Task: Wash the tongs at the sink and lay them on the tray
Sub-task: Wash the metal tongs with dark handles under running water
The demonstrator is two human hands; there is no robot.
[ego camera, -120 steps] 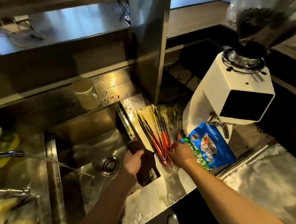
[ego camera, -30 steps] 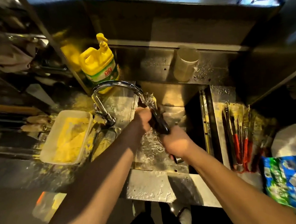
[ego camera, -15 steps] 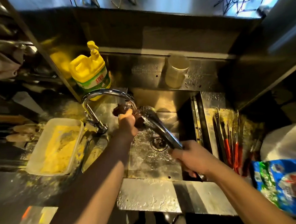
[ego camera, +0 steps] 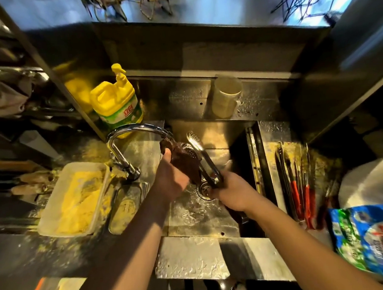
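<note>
Over the steel sink (ego camera: 207,126), my right hand (ego camera: 234,192) grips the handle end of a pair of metal tongs (ego camera: 201,152), whose perforated tips point up and away under the faucet (ego camera: 135,129). My left hand (ego camera: 171,177) presses a dark brown cloth (ego camera: 185,162) against the tongs' left arm. The tray (ego camera: 272,140) lies right of the sink and holds several red-handled tongs (ego camera: 301,189).
A yellow detergent jug (ego camera: 116,102) stands behind the faucet. A white tub of yellow crumbs (ego camera: 75,196) sits at left. A translucent cup (ego camera: 225,95) rests on the back ledge. A blue bag (ego camera: 371,239) and a white machine (ego camera: 372,178) crowd the right side.
The tongs' tips have swung up and back toward the faucet. My left hand with the cloth has slid down along them, closer to my right hand.
</note>
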